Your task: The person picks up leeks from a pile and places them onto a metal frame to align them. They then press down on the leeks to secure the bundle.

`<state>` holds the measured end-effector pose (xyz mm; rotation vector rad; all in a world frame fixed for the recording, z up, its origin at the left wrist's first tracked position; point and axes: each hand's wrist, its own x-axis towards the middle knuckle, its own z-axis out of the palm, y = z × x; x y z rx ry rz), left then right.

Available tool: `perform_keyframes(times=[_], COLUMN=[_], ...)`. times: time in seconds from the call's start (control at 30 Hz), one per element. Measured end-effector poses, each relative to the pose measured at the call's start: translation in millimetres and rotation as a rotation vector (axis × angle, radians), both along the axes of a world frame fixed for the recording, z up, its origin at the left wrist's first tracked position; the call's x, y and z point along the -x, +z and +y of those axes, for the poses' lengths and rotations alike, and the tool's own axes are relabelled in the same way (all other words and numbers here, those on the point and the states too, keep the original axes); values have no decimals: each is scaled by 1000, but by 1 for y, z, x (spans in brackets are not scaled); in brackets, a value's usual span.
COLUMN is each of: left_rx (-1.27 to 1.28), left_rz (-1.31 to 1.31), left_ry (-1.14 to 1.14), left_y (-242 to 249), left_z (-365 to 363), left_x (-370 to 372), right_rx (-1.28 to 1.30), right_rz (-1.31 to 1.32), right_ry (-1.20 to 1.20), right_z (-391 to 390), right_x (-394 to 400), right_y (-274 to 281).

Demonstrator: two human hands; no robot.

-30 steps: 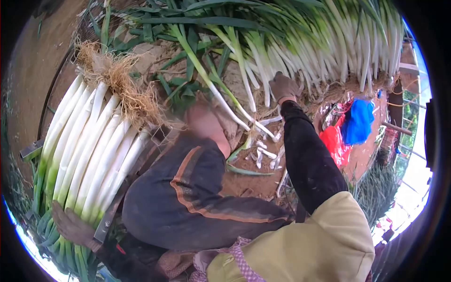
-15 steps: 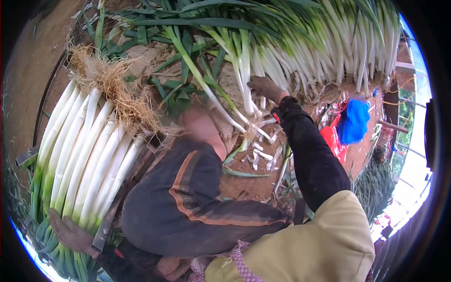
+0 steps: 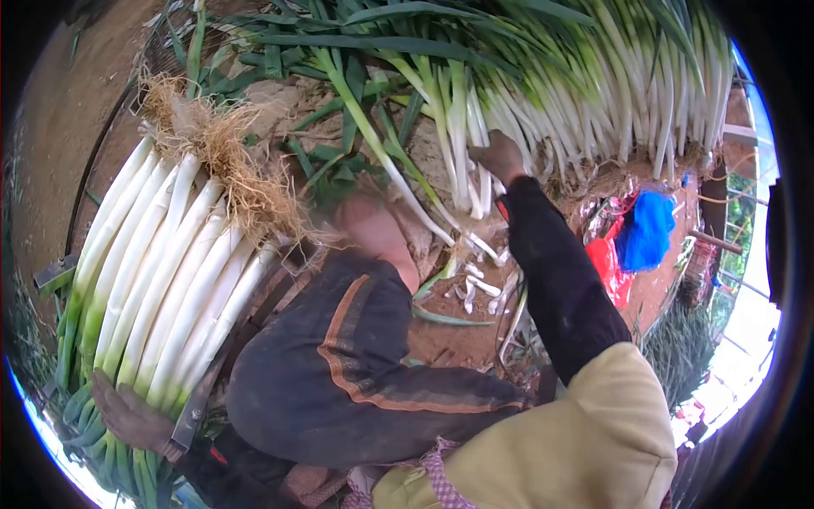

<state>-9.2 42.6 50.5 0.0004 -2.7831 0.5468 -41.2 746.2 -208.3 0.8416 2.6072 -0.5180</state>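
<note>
A row of thick white green onions [image 3: 165, 280], roots up and leaves down, lies at the left. My left hand [image 3: 136, 417], in a dark glove, rests across its greener lower part with the fingers spread. At the upper middle my right hand [image 3: 500, 158], also gloved, has its fingers bent round white stalks at the left end of a large pile of green onions [image 3: 593, 110]. Its fingertips are partly hard to make out. Two loose onions [image 3: 405, 191] lie slanting to the left of that hand.
A metal bar [image 3: 191, 416] runs beside the left row. Trimmed scraps [image 3: 479, 284] and a fallen leaf [image 3: 449, 317] lie on the soil near my bent leg [image 3: 339, 365]. Blue plastic [image 3: 646, 231] and red plastic [image 3: 608, 263] lie at the right. Cut leaves are scattered at the top.
The whole view has shifted slightly, so most things appear a little further right. My right hand has moved slightly up and right along the stalks. My left hand stays on the row.
</note>
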Motion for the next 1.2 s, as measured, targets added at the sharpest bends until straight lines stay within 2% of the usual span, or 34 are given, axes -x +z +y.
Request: perform_keyframes(times=[0.03, 0.13, 0.23, 0.3, 0.37, 0.47, 0.6, 0.63, 0.7, 0.77, 0.8, 0.83, 0.87, 0.97, 1.07, 1.1, 1.2], left_rx=[25, 17, 55, 72, 76, 101, 110, 124, 122, 127, 126, 128, 127, 128, 54, -24, -573], left_rz=[1, -13, -19, 2, 17, -10, 10, 9, 19, 21, 21, 23, 23, 16, -17, -15, 8], left_ry=[20, 48, 49, 61, 62, 60, 90, 111, 120, 131, 134, 133, 145, 181, 180, 105, -65], left_y=[0, 1, -4, -4, -10, -5, -8, -9, -13, -15, -17, -18, -19, -21, -7, 2, 21], left_z=[5, 5, -7, -6, -2, -10, -4, -1, -2, -6, -7, -9, -11, -9, 1, 5, -18], left_x=[0, 1, 0, -2, 2, -3, -3, -3, -2, -4, -3, -2, -1, 2, 4, 3, 20], right_rx=[87, 382, 473, 199, 151, 128, 44, -44, -85, 42, 10, -26, -33, -76, -254, -345, -572], right_rz=[170, 337, 173, 162, 104, -28, 158, 317, 449, 434, 122, 174, 31, -32, -216, -119, -47], right_ry=[26, -94, -158, 1, 43, -150, -113, -74, 99, 38, -78, -33, -113, -172, -276, -317, -272], right_z=[-2, -17, -41, -35, -21, -29, -35, -38, -42, -55, -61, -65, -62, -51, -21, -22, 12], right_x=[-10, -36, -26, -31, -28, -14, -32, -48, -90, -145, -172, -202, -233, -317, -380, -391, -426], right_y=[9, 51, 95, 54, 32, 30, 38, 35, 37, 50, 63, 69, 68, 89, 109, 132, 178])
